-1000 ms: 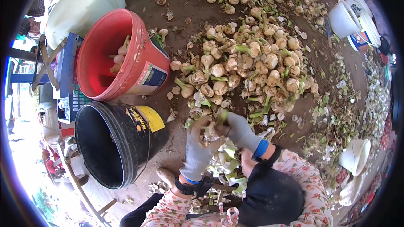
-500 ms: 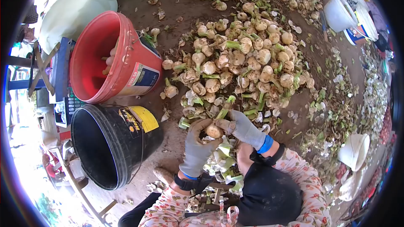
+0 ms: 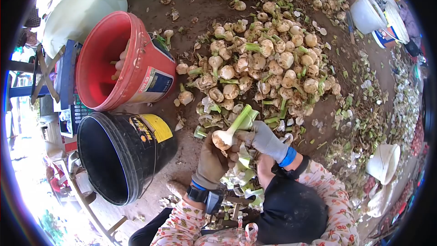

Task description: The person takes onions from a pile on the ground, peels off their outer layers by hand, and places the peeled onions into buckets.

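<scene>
My left hand, in a grey glove, grips a fresh garlic bulb with its green stem pointing up and to the right. The bulb's upper side is white and smooth, with brown skin low down. Beside the stem, my right hand is gloved too, its fingers pinched on a pale green outer leaf that spreads away from the stem. Under both hands lie stripped leaves. Just ahead rises a large pile of garlic bulbs, many with dirty skins and short stems.
A red bucket holding several pale bulbs lies tipped at the left. Nearer me is a black bucket on its side. White buckets stand far right, another white bucket nearer. Skins and leaf scraps litter the ground.
The left hand has turned and the garlic now shows a whiter bulb and longer stem. An outer leaf has been pulled apart from the stem on the right-hand side.
</scene>
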A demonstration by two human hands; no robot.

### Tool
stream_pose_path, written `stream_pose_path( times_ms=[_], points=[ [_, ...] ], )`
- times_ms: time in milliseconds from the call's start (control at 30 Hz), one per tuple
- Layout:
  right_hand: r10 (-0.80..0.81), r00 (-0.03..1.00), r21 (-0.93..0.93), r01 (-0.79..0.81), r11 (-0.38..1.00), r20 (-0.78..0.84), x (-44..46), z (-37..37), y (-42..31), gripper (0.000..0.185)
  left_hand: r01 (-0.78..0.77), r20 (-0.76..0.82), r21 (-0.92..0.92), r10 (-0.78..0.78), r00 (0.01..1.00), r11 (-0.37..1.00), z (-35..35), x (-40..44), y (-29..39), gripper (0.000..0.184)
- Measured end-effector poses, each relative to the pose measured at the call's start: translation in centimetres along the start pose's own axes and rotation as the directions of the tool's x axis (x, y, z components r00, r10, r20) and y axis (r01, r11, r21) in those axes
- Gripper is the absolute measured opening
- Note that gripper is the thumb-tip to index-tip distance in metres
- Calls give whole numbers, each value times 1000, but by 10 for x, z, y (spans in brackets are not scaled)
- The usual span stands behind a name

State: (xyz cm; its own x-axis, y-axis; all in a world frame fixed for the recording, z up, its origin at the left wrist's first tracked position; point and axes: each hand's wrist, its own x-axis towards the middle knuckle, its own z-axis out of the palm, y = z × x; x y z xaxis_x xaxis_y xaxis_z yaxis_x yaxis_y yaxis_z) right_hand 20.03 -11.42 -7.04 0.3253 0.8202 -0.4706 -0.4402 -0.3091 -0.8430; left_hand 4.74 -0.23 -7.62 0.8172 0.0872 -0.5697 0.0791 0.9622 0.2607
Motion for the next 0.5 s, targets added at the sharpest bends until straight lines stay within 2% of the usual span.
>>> stream_pose_path(
  times_ms=[67, 100, 133, 167, 200, 233, 267, 300, 333, 367, 400, 467, 500],
  points=[
    [-10, 999, 12, 11, 1000, -48, 2, 1, 3, 17, -108, -181, 344, 178, 967, 933, 24, -2, 2, 43],
    [-4, 996, 30, 6, 1000, -84, 4, 0, 8, 18, -186, -131, 465, 275, 953, 866, 2, 5, -2, 41],
    [2, 993, 49, 4, 999, -120, 6, -1, 11, 18, -309, -97, 648, 477, 873, 697, -4, 9, -7, 40],
    [42, 996, -67, -48, 997, -78, 0, -2, -6, 17, -385, -15, 794, 649, 761, 471, -6, 13, -14, 39],
    [-17, 999, -31, 16, 999, -39, 0, -3, -2, 18, -408, 105, 889, 774, 625, 210, -7, 15, -18, 39],
    [-77, 997, 7, 77, 997, -1, 1, -6, 4, 18, -355, 61, 877, 658, 750, 323, 3, 5, -5, 53],
    [-135, 990, 48, 134, 990, 32, 0, -10, 11, 18, -282, -9, 800, 480, 877, 530, 2, 0, 7, 56],
    [-186, 972, 110, 171, 979, 141, 0, -16, 11, 21, -165, -46, 694, 272, 961, 701, 0, -5, 18, 59],
    [-159, 975, 154, 135, 979, 156, -1, -15, 12, 21, -16, -45, 568, 50, 998, 823, -2, -8, 25, 62],
    [-134, 976, 197, 99, 975, 173, -2, -13, 12, 22, -10, 5, 464, 9, 1000, 886, -2, -8, 26, 68],
    [-110, 976, 238, 63, 969, 189, -4, -10, 7, 23, -96, -23, 538, 128, 992, 838, 0, -6, 22, 67],
    [-16, 983, 140, -11, 990, 185, -9, -5, -8, 22, -238, -44, 678, 362, 931, 696, 6, 0, 12, 63],
    [11, 982, 88, -28, 996, 188, -10, -2, -11, 22, -253, -13, 760, 402, 915, 599, 3, 1, 12, 62]
  ],
)
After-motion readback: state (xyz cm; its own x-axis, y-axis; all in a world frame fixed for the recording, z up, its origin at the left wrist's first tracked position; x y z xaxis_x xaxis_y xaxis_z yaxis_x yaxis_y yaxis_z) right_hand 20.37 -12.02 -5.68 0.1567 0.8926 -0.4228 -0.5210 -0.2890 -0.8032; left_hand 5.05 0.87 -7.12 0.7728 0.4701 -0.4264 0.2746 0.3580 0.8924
